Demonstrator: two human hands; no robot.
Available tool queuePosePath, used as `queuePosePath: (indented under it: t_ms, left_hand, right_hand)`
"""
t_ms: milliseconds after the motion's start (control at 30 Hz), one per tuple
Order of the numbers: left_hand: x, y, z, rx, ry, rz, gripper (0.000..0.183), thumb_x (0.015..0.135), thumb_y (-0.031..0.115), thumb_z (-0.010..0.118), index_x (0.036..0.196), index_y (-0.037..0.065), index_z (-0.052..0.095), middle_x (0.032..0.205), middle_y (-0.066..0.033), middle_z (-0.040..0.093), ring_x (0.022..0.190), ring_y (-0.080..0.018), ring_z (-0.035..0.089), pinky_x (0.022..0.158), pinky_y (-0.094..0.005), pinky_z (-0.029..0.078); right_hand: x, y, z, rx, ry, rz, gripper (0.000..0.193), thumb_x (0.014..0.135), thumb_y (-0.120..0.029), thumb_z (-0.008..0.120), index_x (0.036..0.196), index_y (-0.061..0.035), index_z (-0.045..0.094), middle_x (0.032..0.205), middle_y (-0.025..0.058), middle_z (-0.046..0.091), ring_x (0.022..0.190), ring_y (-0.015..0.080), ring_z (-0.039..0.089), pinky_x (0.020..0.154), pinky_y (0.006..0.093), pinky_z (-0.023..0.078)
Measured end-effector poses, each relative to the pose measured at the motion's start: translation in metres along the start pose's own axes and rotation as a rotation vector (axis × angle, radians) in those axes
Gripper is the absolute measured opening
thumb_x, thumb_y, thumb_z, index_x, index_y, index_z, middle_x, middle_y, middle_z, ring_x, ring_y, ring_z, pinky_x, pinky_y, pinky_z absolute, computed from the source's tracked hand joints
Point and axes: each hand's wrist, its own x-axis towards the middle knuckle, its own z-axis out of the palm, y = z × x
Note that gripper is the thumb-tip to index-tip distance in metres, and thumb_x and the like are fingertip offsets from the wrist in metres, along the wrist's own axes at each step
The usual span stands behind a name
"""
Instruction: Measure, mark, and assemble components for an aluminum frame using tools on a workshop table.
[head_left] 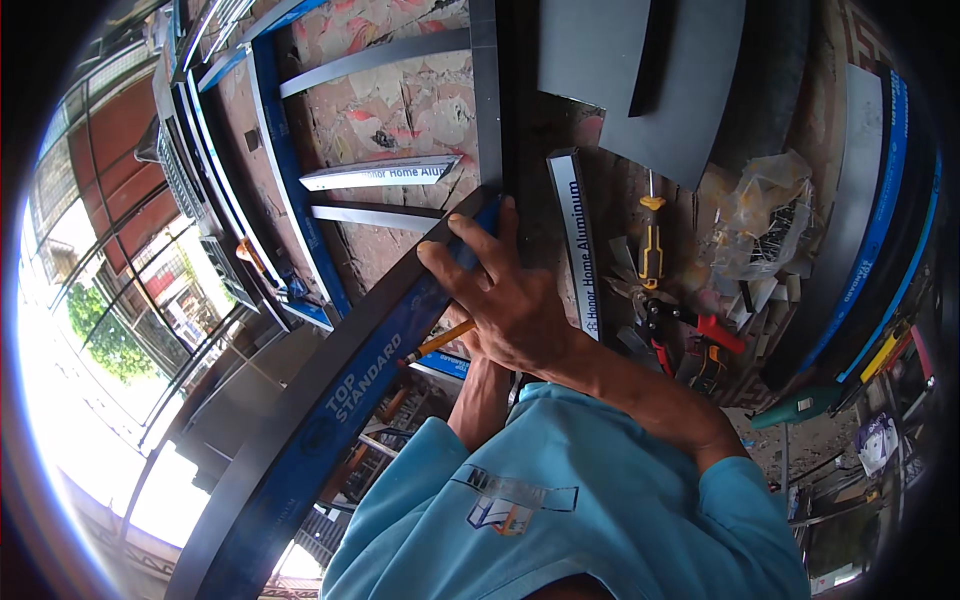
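A long dark aluminium bar (290, 400) with blue film on one face slants from the lower left up to an upright dark bar (487, 100). My right hand (515, 305) is bent over its upper end, fingers spread apart and gripping it. Under that hand lies my left hand (480, 350), mostly hidden; its wrist shows, but its fingers cannot be made out. A yellow pencil (438, 342) sticks out leftward from below my right hand, its dark end near the blue face. Which hand holds the pencil is unclear.
Metal frame pieces (380, 60) lie at upper left. To the right are a white-labelled bar (572, 240), a yellow-black screwdriver (651, 240), red-handled pliers (715, 332), a clear plastic bag (765, 215) and grey metal sheets (690, 90). Blue-edged bars (870, 240) stand along the far right.
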Motion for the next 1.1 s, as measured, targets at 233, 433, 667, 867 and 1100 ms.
queuePosePath:
  t_ms: [233, 433, 667, 867, 1100]
  left_hand:
    - [-0.007, 0.002, -0.001, 0.008, -0.019, -0.001, 0.022, 0.074, 0.016, 0.069, 0.09, 0.0, 0.065, 0.079, -0.014, 0.065, 0.071, -0.0231, 0.063, 0.062, -0.0358, 0.049]
    - [-0.008, 0.003, -0.001, 0.016, -0.032, 0.006, 0.023, 0.074, 0.016, 0.069, 0.09, 0.0, 0.065, 0.08, -0.014, 0.065, 0.072, -0.023, 0.063, 0.063, -0.0356, 0.049]
    - [-0.017, 0.003, -0.001, 0.028, -0.048, 0.0, 0.023, 0.074, 0.015, 0.069, 0.09, 0.0, 0.065, 0.081, -0.0139, 0.065, 0.072, -0.0229, 0.063, 0.063, -0.0354, 0.049]
    - [-0.023, 0.002, 0.001, 0.032, -0.067, -0.007, 0.023, 0.074, 0.015, 0.069, 0.091, 0.0, 0.065, 0.081, -0.0139, 0.065, 0.072, -0.0228, 0.063, 0.063, -0.0352, 0.049]
    - [-0.024, 0.001, 0.004, 0.028, -0.041, -0.001, 0.023, 0.074, 0.015, 0.07, 0.091, 0.0, 0.065, 0.082, -0.0138, 0.065, 0.073, -0.0227, 0.063, 0.064, -0.035, 0.049]
  right_hand:
    - [0.002, 0.003, 0.0, 0.034, -0.036, 0.032, 0.072, 0.064, -0.012, 0.08, 0.129, -0.013, 0.049, 0.127, 0.0196, 0.045, 0.079, 0.0256, 0.067, 0.061, 0.0332, 0.059]
    - [0.0, 0.01, 0.003, 0.051, -0.032, 0.003, 0.078, 0.06, -0.008, 0.081, 0.129, -0.0157, 0.046, 0.127, 0.0176, 0.045, 0.081, 0.0261, 0.066, 0.062, 0.0328, 0.059]
    - [0.001, 0.016, 0.004, 0.032, -0.026, 0.01, 0.078, 0.058, -0.003, 0.078, 0.129, -0.0142, 0.046, 0.126, 0.016, 0.046, 0.09, 0.0306, 0.065, 0.064, 0.034, 0.06]
    - [-0.007, 0.027, 0.005, -0.007, -0.033, 0.078, 0.072, 0.063, -0.005, 0.077, 0.128, -0.0088, 0.047, 0.125, 0.0185, 0.048, 0.09, 0.0324, 0.065, 0.058, 0.032, 0.058]
    - [-0.006, 0.04, -0.007, -0.016, -0.075, 0.087, 0.078, 0.061, -0.013, 0.081, 0.13, -0.0066, 0.046, 0.125, 0.02, 0.05, 0.079, 0.027, 0.067, 0.053, 0.0313, 0.054]
